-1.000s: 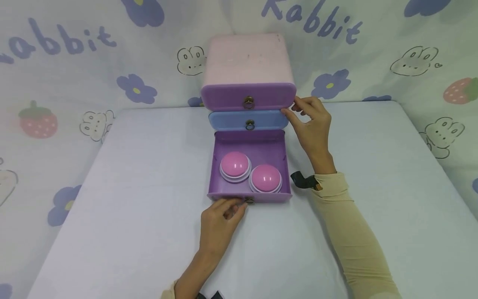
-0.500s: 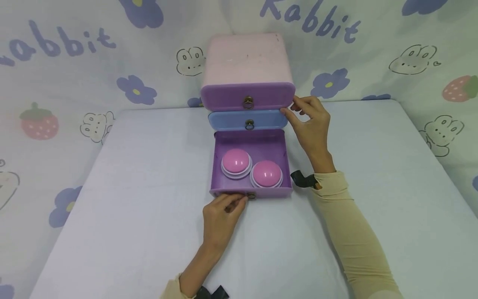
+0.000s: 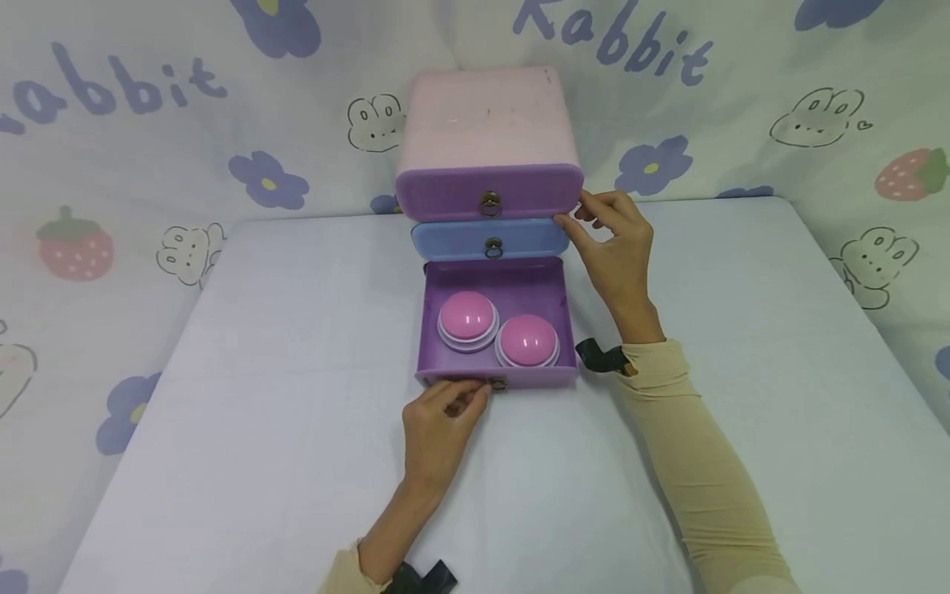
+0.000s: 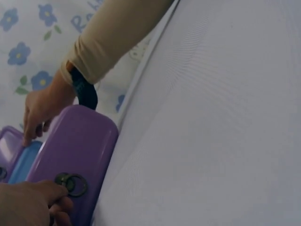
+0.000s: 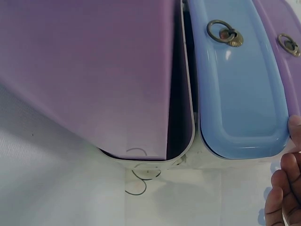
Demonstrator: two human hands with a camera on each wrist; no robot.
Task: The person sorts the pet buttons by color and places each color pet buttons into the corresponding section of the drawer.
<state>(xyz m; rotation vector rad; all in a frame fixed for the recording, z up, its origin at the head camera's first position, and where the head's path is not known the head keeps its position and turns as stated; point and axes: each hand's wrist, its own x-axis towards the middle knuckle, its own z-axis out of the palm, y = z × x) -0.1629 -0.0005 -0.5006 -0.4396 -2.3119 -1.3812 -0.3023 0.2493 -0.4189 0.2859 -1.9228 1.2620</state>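
Observation:
A small pink chest of drawers (image 3: pixel 490 120) stands at the back of the table, with an upper purple drawer (image 3: pixel 445 194) and a blue drawer (image 3: pixel 445 240) closed. Its lowest purple drawer (image 3: pixel 512 276) is pulled out. Two pink domed push buttons with white bases, one left (image 3: pixel 466 316) and one right (image 3: pixel 528 341), sit inside. My left hand (image 3: pixel 439 429) pinches at the brass ring pull (image 4: pixel 71 182) on that drawer's front. My right hand (image 3: pixel 618 252) holds the chest's right edge, thumb at the blue drawer's corner and fingers along the side.
A white cloth covers the table (image 3: pixel 312 330). Behind the chest hangs a curtain (image 3: pixel 297 107) printed with flowers, strawberries and rabbits. A dark strap (image 3: pixel 601 357) sticks out from the right wrist beside the open drawer.
The lowest drawer has slid a little way back toward the chest, with my left hand moving along at its front. My right hand stays at the chest's edge.

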